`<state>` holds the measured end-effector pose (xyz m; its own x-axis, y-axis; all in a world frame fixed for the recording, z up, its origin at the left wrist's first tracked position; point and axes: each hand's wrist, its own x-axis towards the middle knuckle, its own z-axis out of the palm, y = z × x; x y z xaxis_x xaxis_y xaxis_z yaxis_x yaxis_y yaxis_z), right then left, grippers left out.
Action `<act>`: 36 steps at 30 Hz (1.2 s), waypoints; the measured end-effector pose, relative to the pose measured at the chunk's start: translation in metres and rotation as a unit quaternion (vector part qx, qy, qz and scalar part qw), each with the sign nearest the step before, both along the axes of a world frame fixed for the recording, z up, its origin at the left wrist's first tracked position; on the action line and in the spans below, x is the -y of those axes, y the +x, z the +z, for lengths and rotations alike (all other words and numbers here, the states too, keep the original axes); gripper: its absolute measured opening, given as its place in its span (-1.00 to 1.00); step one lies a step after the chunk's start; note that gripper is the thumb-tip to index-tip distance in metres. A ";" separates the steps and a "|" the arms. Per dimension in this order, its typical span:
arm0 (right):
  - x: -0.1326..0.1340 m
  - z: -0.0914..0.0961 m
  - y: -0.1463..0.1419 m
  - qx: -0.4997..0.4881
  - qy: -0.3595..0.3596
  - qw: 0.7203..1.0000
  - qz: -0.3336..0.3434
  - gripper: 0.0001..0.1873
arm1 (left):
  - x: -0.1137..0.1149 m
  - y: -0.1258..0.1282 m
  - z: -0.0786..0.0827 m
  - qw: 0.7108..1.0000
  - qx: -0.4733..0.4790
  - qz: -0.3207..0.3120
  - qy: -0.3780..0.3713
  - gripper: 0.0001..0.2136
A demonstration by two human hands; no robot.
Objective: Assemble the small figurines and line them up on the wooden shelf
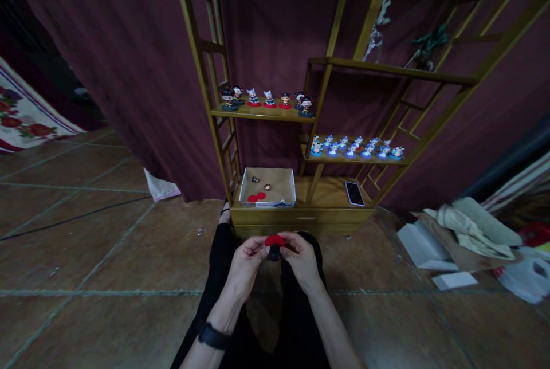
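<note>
My left hand and my right hand meet in front of me, above my dark-trousered legs. Together they pinch a small figurine with a round red base on top and a dark body below it. Both hands have their fingers closed on it. A black watch sits on my left wrist. Just beyond the hands stands a low wooden shelf unit. On its base lies an open cardboard box holding red discs and small dark pieces.
A row of red-based figurines stands on the left shelf, and several blue-based ones on the right shelf. A phone lies on the shelf base. Crumpled paper and cardboard lie at the right. A dark curtain hangs behind.
</note>
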<state>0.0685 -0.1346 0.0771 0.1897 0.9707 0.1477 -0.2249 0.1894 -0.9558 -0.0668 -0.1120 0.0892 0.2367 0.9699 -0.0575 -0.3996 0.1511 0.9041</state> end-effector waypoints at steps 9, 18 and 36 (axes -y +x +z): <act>0.012 0.038 0.002 0.071 0.068 0.995 -0.001 -0.80 | 0.004 -0.009 0.021 0.995 -0.068 0.031 0.064 -0.85; 0.002 0.019 -0.015 -0.102 -0.031 0.993 -0.045 -0.74 | 0.005 0.003 0.029 0.999 -0.038 0.014 -0.012 -0.71; 0.005 0.004 -0.024 -0.209 -0.110 0.972 -0.008 -0.72 | 0.001 0.003 0.012 0.990 0.009 -0.004 -0.141 -0.69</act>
